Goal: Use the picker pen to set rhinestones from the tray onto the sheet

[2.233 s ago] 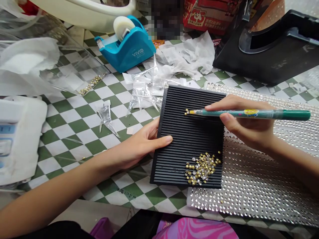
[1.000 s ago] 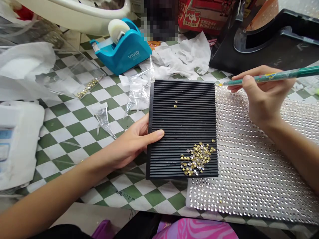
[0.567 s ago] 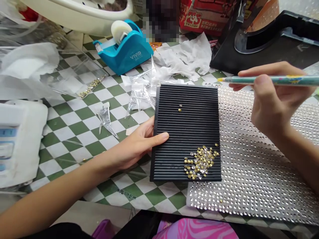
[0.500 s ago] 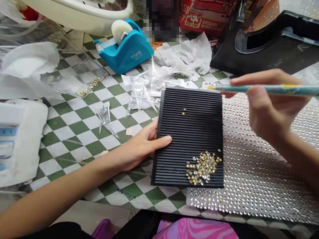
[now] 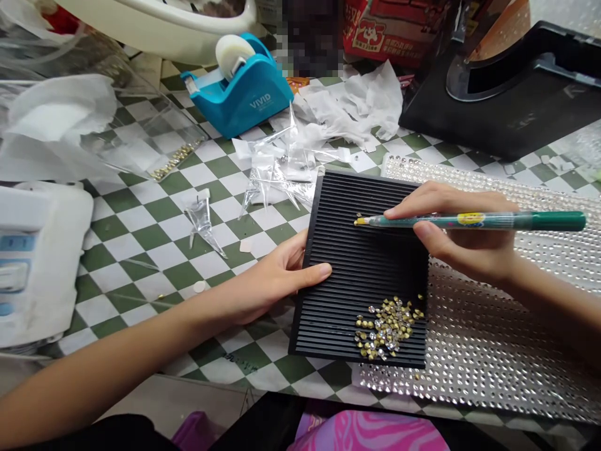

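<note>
Left hand (image 5: 277,275) grips the left edge of a ribbed black tray (image 5: 328,319), thumb laid flat over the ribs, remaining fingers hidden beneath. Tray sits near the middle of the near edge of the green-and-white checked tabletop (image 5: 141,247), slightly turned, its right side overlapping the left end of a studded sheet (image 5: 493,351); whether it rests or is held raised cannot be told. Right hand (image 5: 469,247) closes around a green pen (image 5: 498,220) in a narrow pinch, thumb on the near side, index finger along the far side. Pen lies almost level, yellow tip pointing left, at a loose pair of stones (image 5: 359,215) toward the tray's far edge; contact is too small to confirm. Heap of gold-backed and clear rhinestones (image 5: 392,322) is gathered at the tray's near right corner, a few strays just beside it. Studded sheet runs along the tabletop's near edge to the right, under the right forearm. Beyond the tray's far left corner: clear plastic cones (image 5: 265,169), and farther off, a blue tape dispenser (image 5: 244,94). Crumpled white tissue (image 5: 357,103) lies past the tray's far edge; white device (image 5: 37,263) at the tabletop's left.
</note>
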Motion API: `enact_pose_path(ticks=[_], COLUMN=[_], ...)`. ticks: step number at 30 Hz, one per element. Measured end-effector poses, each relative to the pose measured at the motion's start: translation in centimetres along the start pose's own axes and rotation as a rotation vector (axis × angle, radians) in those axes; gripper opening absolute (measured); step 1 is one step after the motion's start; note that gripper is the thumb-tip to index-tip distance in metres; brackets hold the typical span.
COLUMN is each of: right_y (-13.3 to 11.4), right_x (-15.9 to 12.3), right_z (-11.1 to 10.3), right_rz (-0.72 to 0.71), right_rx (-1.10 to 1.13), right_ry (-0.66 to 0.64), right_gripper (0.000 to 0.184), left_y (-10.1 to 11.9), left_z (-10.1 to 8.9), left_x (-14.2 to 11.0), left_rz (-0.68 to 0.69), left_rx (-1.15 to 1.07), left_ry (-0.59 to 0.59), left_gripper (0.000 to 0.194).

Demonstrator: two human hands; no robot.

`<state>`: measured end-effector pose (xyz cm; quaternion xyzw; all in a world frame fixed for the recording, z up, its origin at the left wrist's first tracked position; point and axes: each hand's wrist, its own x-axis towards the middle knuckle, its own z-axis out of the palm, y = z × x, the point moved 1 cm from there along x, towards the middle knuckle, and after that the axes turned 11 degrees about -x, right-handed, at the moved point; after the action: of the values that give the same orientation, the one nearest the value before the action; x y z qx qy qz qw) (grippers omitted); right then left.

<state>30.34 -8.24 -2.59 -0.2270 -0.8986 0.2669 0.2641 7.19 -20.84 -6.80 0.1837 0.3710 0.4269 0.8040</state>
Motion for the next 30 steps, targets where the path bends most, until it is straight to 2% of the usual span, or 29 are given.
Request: enact_pose_path(ticks=[4, 9, 12, 20, 22, 25, 28, 30], right_y=[-0.1, -0.1, -0.1, -0.1, 0.0, 0.3, 1.2, 2.2], right_x=[-0.1, -0.1, -0.1, -0.2, -0.3, -0.2, 0.4, 0.9], right_z=[0.0, 0.2, 0.3, 0.2, 0.3, 0.5, 0.6, 0.4], right_rz=[0.075, -0.035, -0.094, -0.038, 0.020, 0.116, 0.114, 0.142], right_rx=[-0.014, -0.053, -0.062, -0.083, -0.048, 0.115, 0.298, 0.337], right_ry=[0.058, 0.017, 0.037, 0.050, 0.056, 0.174, 0.381, 0.533], right_gripper=[0.023, 0.024, 0.025, 0.023, 0.023, 0.024, 0.022, 0.021], left_y=[0.1, 0.2, 0.3, 0.2, 0.1, 0.1, 0.5, 1.0], left_z=[0.2, 0.3, 0.3, 0.4, 0.4, 0.3, 0.0, -0.3], left_x=[0.1, 0.1, 0.1, 0.1, 0.1, 0.1, 0.1, 0.0], left_rz=[0.003, 0.012, 0.011, 0.006, 0.004, 0.015, 0.020, 0.035], left_rx=[0.005, 0.007, -0.001, -0.010, -0.009, 0.006, 0.020, 0.035], left_ry=[0.006, 0.007, 0.007, 0.005, 0.002, 0.002, 0.022, 0.065], left_gripper=[0.047, 0.043, 0.040, 0.040, 0.041, 0.041, 0.043, 0.047])
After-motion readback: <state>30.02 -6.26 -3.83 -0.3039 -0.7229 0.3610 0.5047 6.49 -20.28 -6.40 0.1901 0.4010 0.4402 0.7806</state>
